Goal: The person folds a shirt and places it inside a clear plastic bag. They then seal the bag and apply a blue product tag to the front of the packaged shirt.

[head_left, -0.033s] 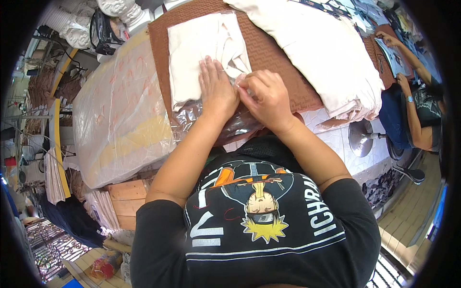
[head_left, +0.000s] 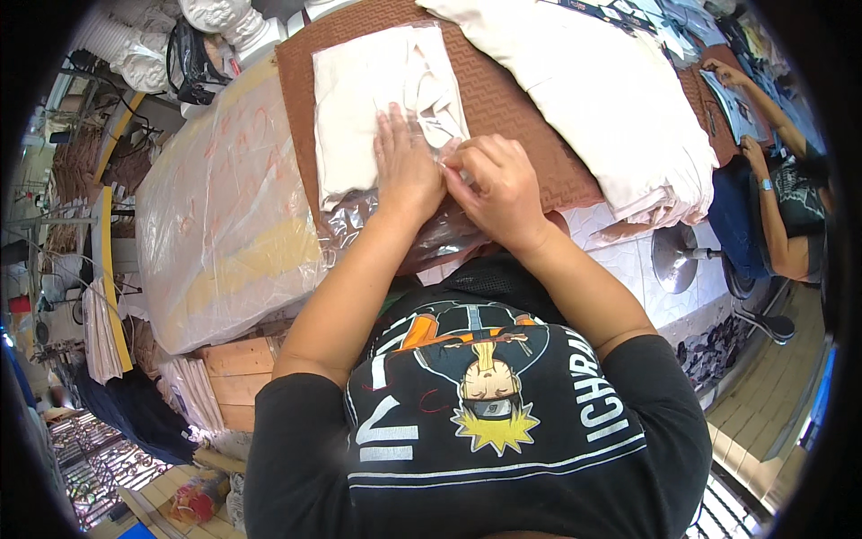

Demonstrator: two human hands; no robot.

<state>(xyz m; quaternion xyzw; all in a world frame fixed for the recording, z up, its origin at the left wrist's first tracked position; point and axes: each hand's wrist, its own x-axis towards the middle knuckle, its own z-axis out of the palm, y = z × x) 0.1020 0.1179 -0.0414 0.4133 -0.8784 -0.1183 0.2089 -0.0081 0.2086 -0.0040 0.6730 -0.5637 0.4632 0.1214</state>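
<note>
A folded cream garment (head_left: pixel 359 99) lies inside a clear plastic bag (head_left: pixel 359 229) on a brown textured mat (head_left: pixel 512 99). My left hand (head_left: pixel 404 166) presses flat on the near end of the garment, its fingers pointing away from me. Right beside it, my right hand (head_left: pixel 498 184) pinches the edge of the bag with curled fingers. The two hands almost touch. The crinkled near end of the bag sticks out below my left wrist.
A tall pile of cream garments (head_left: pixel 611 99) sits on the mat to the right. A long plastic-covered stack (head_left: pixel 224 207) fills the table to the left. Another person (head_left: pixel 781 225) works at the far right, near a metal stool (head_left: pixel 682 256). A black bag (head_left: pixel 189 58) lies at the far left.
</note>
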